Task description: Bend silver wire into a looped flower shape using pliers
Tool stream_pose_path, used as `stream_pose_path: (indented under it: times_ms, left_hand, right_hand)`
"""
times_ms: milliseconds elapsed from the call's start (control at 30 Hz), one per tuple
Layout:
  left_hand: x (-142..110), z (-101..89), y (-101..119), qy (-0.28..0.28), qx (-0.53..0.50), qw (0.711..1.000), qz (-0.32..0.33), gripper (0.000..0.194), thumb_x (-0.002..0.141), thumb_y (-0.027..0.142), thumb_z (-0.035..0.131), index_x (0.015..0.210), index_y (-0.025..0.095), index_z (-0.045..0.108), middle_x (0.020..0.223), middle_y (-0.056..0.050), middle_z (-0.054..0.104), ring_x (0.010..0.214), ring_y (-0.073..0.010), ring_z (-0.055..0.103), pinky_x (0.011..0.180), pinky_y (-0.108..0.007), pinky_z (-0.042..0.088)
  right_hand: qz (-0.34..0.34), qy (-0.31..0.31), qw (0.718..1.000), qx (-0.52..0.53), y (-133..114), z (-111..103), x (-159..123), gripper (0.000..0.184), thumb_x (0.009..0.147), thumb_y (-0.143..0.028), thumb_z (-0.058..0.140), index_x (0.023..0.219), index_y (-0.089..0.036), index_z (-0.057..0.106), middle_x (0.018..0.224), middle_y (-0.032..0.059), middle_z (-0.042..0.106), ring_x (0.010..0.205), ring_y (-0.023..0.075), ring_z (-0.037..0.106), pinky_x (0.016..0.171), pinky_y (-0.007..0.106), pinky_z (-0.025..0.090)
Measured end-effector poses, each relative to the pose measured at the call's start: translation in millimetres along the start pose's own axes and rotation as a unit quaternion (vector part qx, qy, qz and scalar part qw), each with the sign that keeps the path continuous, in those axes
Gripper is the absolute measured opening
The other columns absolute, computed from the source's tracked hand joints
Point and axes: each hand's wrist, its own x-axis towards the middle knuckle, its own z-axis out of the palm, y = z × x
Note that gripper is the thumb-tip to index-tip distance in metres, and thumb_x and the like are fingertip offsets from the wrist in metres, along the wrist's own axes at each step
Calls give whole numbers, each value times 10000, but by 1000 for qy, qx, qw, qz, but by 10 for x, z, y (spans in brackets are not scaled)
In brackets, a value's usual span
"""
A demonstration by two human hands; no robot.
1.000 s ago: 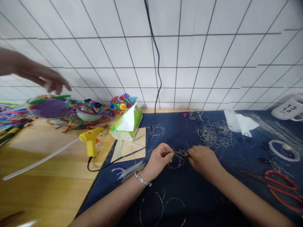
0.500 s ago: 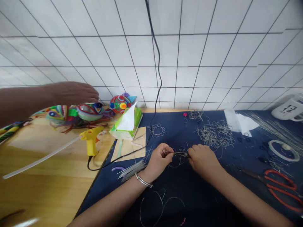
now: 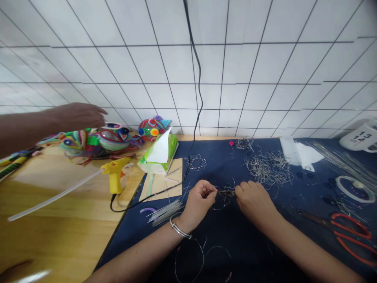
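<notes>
My right hand (image 3: 253, 198) is closed around a pair of pliers (image 3: 227, 193), whose jaws point left toward my other hand. Between its thumb and fingers my left hand (image 3: 202, 196) pinches a thin wire piece right at the plier tips. A wire ring (image 3: 219, 206) shows below the jaws, partly behind my hands; whether it joins the pinched wire I cannot tell. Left of my wrist lies a bundle of straight wires (image 3: 166, 212). A flower-shaped wire piece (image 3: 196, 162) rests farther back on the dark blue cloth.
Another person's hand (image 3: 79, 114) reaches over colourful toy figures (image 3: 113, 138) at left. A yellow glue gun (image 3: 115, 176) stands by a tissue pack (image 3: 161, 157). Red-handled scissors (image 3: 350, 236), a tangle of wire (image 3: 268, 167) and a white mug (image 3: 359, 135) are at right.
The other person's hand has drawn back a little to the left, uncovering more of a toy figure. My hands keep the same grip, and the view has shifted slightly.
</notes>
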Motion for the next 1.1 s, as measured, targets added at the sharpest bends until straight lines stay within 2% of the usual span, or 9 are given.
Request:
stream_pose_path:
  times_ms: [133, 267, 433, 667, 900, 1100]
  left_hand:
    - [-5, -6, 12, -1, 10, 1000, 5, 146, 698, 186, 596, 748, 167, 461, 754, -2, 579, 584, -73, 477, 546, -189, 379]
    - [5, -15, 1, -13, -4, 1000, 4, 138, 710, 172, 585, 759, 168, 456, 762, 2, 577, 576, -65, 470, 546, -190, 380]
    - [22, -11, -22, -22, -34, 999, -10, 128, 715, 169, 578, 758, 167, 458, 751, 10, 575, 548, -57, 475, 544, -193, 386]
    - [24, -17, -41, -35, -60, 997, -26, 121, 734, 186, 574, 775, 165, 463, 701, 16, 565, 560, -68, 507, 558, -202, 406]
    - [25, -11, -42, -35, -35, 999, -23, 111, 741, 182, 570, 785, 159, 470, 671, 17, 557, 570, -73, 520, 569, -202, 407]
    - [16, 0, -71, -16, 4, 1000, 2, 130, 739, 182, 570, 778, 167, 446, 738, 3, 574, 579, -79, 533, 554, -201, 406]
  right_hand:
    - [1, -16, 1000, 11, 6, 13, -7, 118, 750, -121, 461, 662, -162, 529, 646, 31, 510, 636, 135, 415, 586, 286, 203]
    - [21, -63, 997, 38, 4, -5, 17, 110, 779, -189, 468, 697, -173, 541, 684, 24, 542, 660, 136, 467, 599, 274, 243]
    - [38, -134, 987, 82, 11, -29, 56, 220, 834, -333, 438, 721, -183, 552, 721, 22, 575, 685, 133, 522, 614, 256, 301]
    - [44, -181, 974, 127, 41, -40, 67, 279, 852, -384, 396, 746, -188, 562, 745, 20, 597, 689, 131, 556, 588, 239, 321]
    - [45, -179, 975, 126, 67, -54, 72, 252, 836, -379, 419, 717, -194, 543, 721, 3, 588, 655, 135, 547, 565, 246, 302]
    - [36, -123, 989, 77, 11, -109, 67, 160, 805, -292, 461, 717, -188, 545, 725, 20, 570, 702, 157, 522, 643, 277, 320]
